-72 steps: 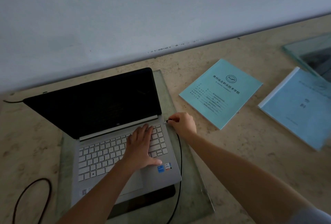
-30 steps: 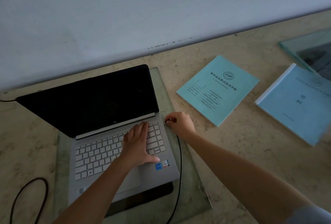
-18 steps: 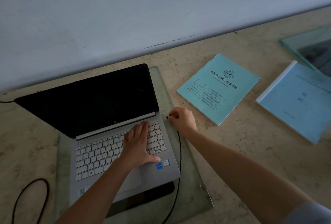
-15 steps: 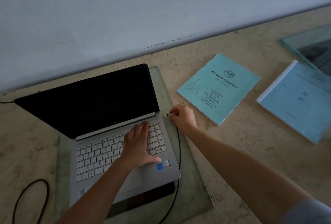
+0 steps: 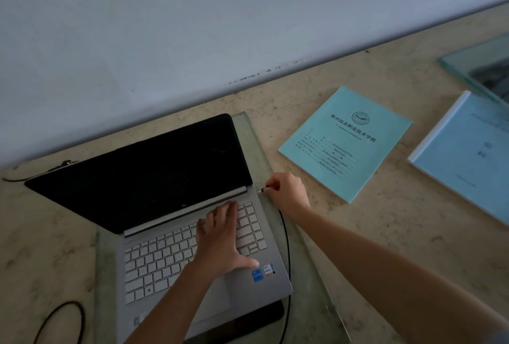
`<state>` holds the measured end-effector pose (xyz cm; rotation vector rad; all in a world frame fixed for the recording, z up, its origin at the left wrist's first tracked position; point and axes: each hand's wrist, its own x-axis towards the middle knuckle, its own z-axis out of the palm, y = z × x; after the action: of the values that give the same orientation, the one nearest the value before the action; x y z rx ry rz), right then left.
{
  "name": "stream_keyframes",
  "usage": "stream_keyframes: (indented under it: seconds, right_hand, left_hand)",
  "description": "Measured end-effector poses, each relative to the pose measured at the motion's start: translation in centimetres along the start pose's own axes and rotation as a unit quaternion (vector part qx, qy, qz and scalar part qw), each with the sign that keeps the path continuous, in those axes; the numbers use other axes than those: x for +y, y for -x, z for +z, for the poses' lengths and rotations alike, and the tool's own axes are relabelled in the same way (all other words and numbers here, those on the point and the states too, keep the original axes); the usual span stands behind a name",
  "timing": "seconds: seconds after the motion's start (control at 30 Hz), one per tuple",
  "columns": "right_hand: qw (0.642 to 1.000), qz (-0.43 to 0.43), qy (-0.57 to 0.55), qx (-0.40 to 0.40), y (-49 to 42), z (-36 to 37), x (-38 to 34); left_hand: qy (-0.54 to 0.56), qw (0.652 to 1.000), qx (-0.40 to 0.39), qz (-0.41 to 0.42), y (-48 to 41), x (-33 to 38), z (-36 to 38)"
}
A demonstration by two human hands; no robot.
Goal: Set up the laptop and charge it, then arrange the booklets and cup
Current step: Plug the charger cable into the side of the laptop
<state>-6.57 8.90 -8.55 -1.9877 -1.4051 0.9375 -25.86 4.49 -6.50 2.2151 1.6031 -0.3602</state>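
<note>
— Fingers first: what are they doing?

— On the left hand [image 5: 223,239] the fingers [image 5: 220,214] lie flat and close together on the keys, with the thumb stuck out to the side on the grey part below. The right hand [image 5: 286,195] pinches the little black plug [image 5: 264,190] of the charger cable [image 5: 286,250] between thumb and fingertips, right at the right edge of the laptop [image 5: 170,233]. (I cannot tell if the plug is all the way in.)

— Where is the laptop?

— It sits open on a glass sheet [image 5: 311,288], close to us. Its screen is black. The cable runs down along its right side on the glass. Another loop of black cable [image 5: 63,319] lies at the bottom left.

— What is under the glass?

— A stone table [image 5: 371,233], pale tan with soft cloudy marks.

— And further away?

— A green-blue booklet [image 5: 344,142] lies flat on the table, to the right of the laptop, near the right hand but not touching it. It has a round badge and dark writing on it. Past that, at the right edge, is a blue booklet [image 5: 468,156] with a white spine. Its far corner touches a second glass sheet [image 5: 479,68], I think.

— And at the very back?

— A plain wall [image 5: 220,27], grey-white, with some small dark chips where it meets the table.
</note>
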Motion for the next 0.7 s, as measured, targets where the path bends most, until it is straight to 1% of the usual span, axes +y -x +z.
stream_keyframes:
  seconds: [0.3, 0.7]
  right_hand:
    - [1.0, -0.021, -0.005, -0.003, 0.89, -0.2, 0.55]
    - [0.999, -0.03, 0.035, -0.016, 0.62, -0.67, -0.31]
  left_hand:
    - [-0.004, 1.0, -0.004, 0.002, 0.05, 0.01, -0.03]
    - [-0.001, 1.0, -0.008, 0.002, 0.13, 0.01, -0.12]
